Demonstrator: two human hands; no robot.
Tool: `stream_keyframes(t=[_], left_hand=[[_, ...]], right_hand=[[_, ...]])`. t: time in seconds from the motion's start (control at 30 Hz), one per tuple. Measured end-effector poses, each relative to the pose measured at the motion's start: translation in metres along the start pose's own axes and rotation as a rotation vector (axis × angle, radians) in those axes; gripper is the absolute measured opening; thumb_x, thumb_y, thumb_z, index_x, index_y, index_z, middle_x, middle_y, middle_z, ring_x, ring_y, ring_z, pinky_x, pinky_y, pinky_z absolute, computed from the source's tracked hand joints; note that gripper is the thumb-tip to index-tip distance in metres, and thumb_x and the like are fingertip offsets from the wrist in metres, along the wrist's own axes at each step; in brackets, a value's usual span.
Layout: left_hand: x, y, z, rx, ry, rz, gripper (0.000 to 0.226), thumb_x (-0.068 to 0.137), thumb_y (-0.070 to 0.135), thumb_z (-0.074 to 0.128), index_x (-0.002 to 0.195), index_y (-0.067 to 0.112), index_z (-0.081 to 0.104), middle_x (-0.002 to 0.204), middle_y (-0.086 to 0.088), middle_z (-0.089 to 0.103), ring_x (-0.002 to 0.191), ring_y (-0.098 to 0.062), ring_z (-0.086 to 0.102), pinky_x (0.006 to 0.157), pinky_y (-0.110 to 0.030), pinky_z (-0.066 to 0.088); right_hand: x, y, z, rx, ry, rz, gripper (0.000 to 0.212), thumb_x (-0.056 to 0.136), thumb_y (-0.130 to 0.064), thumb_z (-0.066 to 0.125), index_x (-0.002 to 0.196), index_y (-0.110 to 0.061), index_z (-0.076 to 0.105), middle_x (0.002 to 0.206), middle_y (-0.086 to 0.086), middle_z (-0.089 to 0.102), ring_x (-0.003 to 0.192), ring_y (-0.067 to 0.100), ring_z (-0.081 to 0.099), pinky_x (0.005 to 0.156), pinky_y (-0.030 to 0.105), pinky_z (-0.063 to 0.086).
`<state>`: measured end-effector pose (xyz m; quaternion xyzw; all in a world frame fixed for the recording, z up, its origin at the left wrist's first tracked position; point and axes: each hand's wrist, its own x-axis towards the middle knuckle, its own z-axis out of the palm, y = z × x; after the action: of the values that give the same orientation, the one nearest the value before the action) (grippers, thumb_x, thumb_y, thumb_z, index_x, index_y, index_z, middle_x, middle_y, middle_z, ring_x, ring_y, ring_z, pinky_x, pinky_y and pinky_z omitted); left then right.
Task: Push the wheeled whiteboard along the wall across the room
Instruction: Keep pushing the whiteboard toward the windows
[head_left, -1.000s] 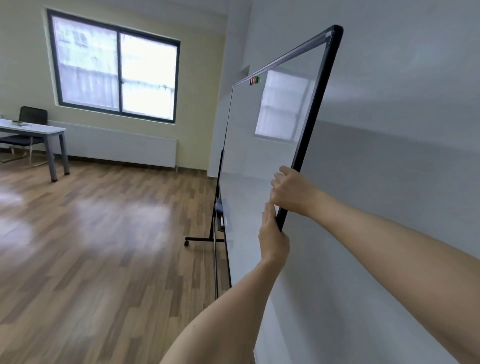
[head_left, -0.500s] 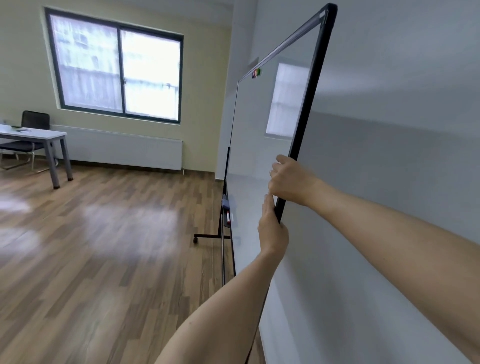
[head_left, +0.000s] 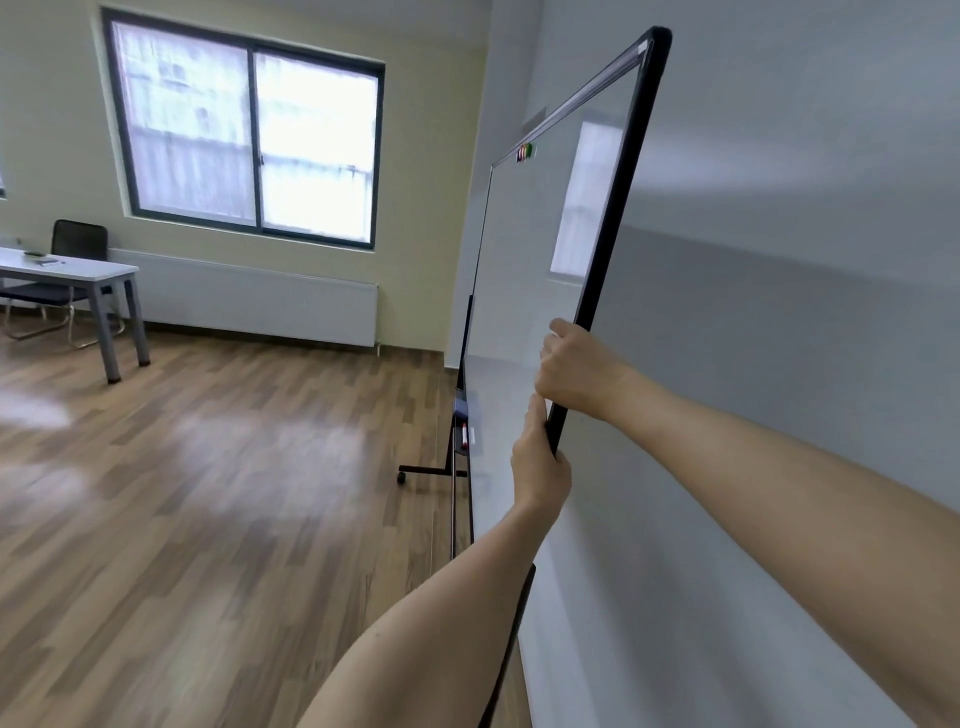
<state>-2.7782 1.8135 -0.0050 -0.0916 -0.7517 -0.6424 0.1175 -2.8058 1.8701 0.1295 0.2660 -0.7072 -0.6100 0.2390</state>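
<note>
A tall black-framed whiteboard (head_left: 524, 291) on a wheeled stand stands edge-on along the grey wall (head_left: 779, 312) on my right. My right hand (head_left: 574, 371) grips the near vertical frame edge at mid height. Just below it, my left hand (head_left: 537, 457) also holds that edge, thumb up along the frame. A stand foot with a caster (head_left: 402, 475) sticks out onto the floor. Markers (head_left: 464, 436) lie in the board's tray, and small magnets (head_left: 524, 152) cling near its top rail.
Wooden floor (head_left: 208, 493) stretches to the left. A white table (head_left: 78, 273) with a black chair (head_left: 78, 244) behind it stands at far left. A window (head_left: 249, 140) and a long radiator (head_left: 249, 301) fill the far wall ahead.
The far wall, window and table have drawn closer and larger; the board with both hands on its edge has advanced along the wall. The grip is unchanged.
</note>
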Motion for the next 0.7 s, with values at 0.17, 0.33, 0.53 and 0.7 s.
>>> stream_keyframes(t=[0.17,0.33,0.53,0.7], left_hand=[[0.050,-0.018,0.004,-0.012,-0.021,0.006,0.099,0.076,-0.020,0.028,0.152,0.043,0.023,0.125,0.003,0.064,0.092,-0.020,0.059,0.082,-0.029,0.054],[0.093,-0.033,0.007,0.000,-0.046,0.024,0.099,0.077,-0.021,0.030,0.154,0.040,0.020,0.139,0.002,0.057,0.106,-0.020,0.061,0.082,-0.021,0.051],[0.126,-0.047,0.009,0.015,-0.079,0.027,0.105,0.074,-0.022,0.030,0.155,0.043,0.013,0.154,0.003,0.046,0.128,-0.023,0.056,0.099,-0.029,0.051],[0.147,-0.051,0.011,0.037,-0.074,0.034,0.105,0.074,-0.022,0.031,0.155,0.043,0.013,0.151,0.001,0.048,0.120,-0.025,0.061,0.097,-0.036,0.055]], right_hand=[[0.037,0.004,0.032,-0.010,-0.084,0.003,0.031,0.053,0.002,0.052,0.037,-0.025,0.051,0.039,-0.012,0.051,0.044,0.017,0.031,0.067,0.027,0.040],[0.070,0.007,0.065,-0.035,-0.093,-0.017,0.033,0.056,0.003,0.057,0.040,-0.026,0.051,0.042,-0.010,0.050,0.045,0.017,0.037,0.065,0.029,0.036],[0.093,0.010,0.081,-0.011,-0.138,-0.010,0.033,0.058,0.001,0.063,0.041,-0.026,0.051,0.043,-0.009,0.051,0.046,0.016,0.041,0.066,0.028,0.042],[0.107,0.012,0.098,-0.016,-0.144,-0.019,0.033,0.058,-0.001,0.066,0.042,-0.027,0.053,0.044,-0.010,0.052,0.045,0.014,0.044,0.066,0.028,0.039]])
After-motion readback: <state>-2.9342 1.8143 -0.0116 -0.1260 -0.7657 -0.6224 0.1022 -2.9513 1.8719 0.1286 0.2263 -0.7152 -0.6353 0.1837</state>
